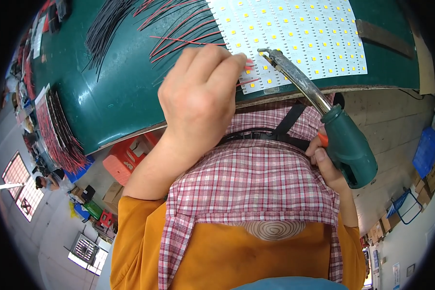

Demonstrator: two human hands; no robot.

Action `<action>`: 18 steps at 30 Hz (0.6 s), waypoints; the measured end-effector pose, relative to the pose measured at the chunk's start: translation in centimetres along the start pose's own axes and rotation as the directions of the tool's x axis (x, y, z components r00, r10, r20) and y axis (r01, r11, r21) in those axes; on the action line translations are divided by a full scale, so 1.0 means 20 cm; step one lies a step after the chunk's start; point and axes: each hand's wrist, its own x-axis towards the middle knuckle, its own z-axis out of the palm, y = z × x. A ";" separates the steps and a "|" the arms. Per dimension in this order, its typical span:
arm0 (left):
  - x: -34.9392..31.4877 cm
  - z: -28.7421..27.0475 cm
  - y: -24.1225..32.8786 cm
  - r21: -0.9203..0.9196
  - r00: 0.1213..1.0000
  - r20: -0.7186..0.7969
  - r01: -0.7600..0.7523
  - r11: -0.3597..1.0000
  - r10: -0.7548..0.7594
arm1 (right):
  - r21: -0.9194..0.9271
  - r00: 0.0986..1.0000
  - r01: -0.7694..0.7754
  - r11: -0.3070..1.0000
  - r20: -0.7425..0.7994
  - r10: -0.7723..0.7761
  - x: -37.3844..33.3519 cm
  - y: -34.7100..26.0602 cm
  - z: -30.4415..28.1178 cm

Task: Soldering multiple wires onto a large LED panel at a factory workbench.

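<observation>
A white LED board (319,36) dotted with rows of yellow LEDs lies on the green table at the far side. Over its near left corner, my left hand (198,94) is closed in a pinch on a red wire (249,65), whose end pokes out past the fingertips. My right hand (326,162) grips a soldering gun (350,145) with a dark green handle and an orange trigger. Its metal tip points left, above the board and a little right of my left fingertips. Another red wire (249,82) lies at the board's corner. Several red and black wires (183,34) trail from the board's left edge.
The green table (125,96) holds a bundle of black wires (106,34) at the far left and a stack of wired boards (58,125) at its left end. A flat dark bar (384,38) lies right of the board. Red plastic stools (123,162) stand below the table edge.
</observation>
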 end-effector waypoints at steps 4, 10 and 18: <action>0.01 0.05 -0.04 0.089 0.999 -0.031 -0.039 0.995 0.042 | 0.027 0.999 -0.038 0.999 -0.026 0.039 0.01 0.01 0.01; 0.01 0.03 -0.01 0.061 1.000 0.025 0.007 0.998 -0.008 | -0.005 0.995 -0.101 0.995 0.001 0.101 0.02 -0.04 0.02; 0.00 0.02 0.00 0.071 0.999 0.047 0.014 0.997 -0.017 | 0.061 0.999 -0.041 0.997 0.030 0.040 0.02 -0.03 0.00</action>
